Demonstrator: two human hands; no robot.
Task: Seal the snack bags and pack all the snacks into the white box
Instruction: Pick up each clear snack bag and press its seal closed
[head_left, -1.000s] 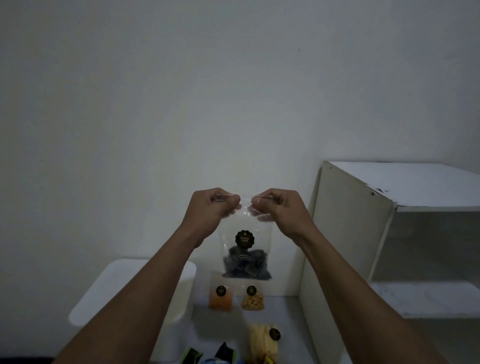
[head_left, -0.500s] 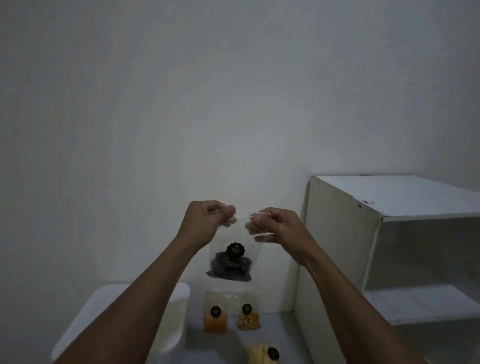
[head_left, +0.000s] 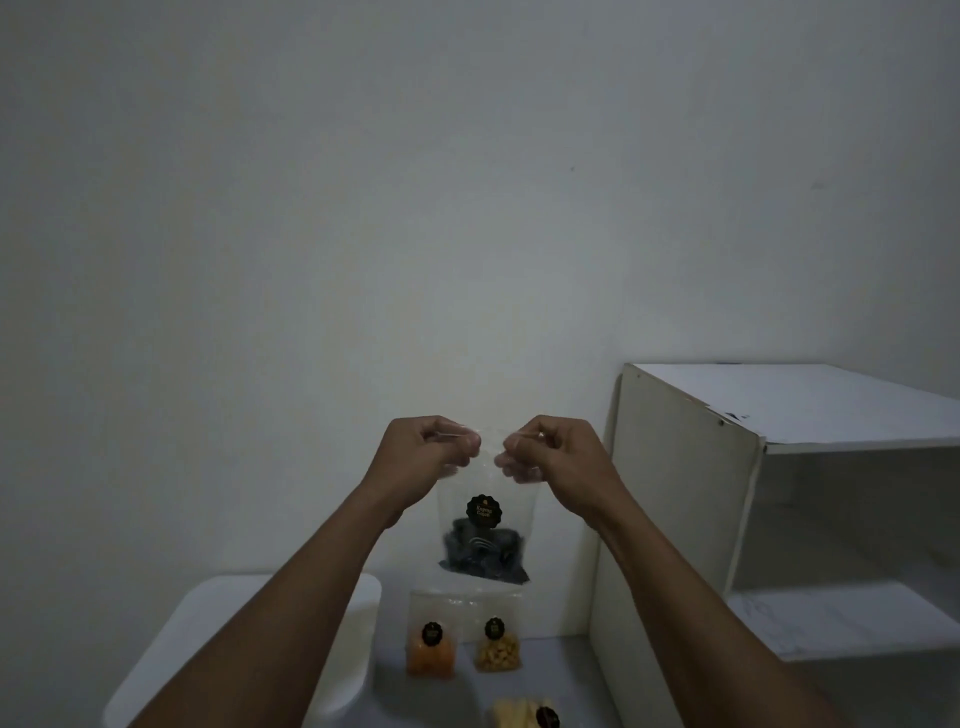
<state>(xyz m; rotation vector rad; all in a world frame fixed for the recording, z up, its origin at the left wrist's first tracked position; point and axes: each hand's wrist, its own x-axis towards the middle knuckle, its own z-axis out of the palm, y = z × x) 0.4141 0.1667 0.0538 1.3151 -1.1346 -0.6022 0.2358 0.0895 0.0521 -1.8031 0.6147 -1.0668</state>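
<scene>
I hold a clear snack bag (head_left: 485, 540) with dark snacks and a round black label up in front of the wall. My left hand (head_left: 423, 460) pinches its top left corner and my right hand (head_left: 553, 454) pinches its top right corner. Under the held bag, two small bags lean against the wall: one with orange snacks (head_left: 431, 647) and one with yellow nuts (head_left: 497, 649). A bag of pale yellow chips (head_left: 524, 714) lies at the bottom edge. The white box (head_left: 208, 623) with its lid on stands at lower left, partly hidden by my left forearm.
A white open shelf unit (head_left: 691, 499) stands against the wall on the right, close to my right arm. The bags rest on a grey table surface (head_left: 550, 675). A plain wall fills the upper view.
The view shifted up and down while both hands kept their grip on the bag's top. The hands now sit slightly closer together at the top edge.
</scene>
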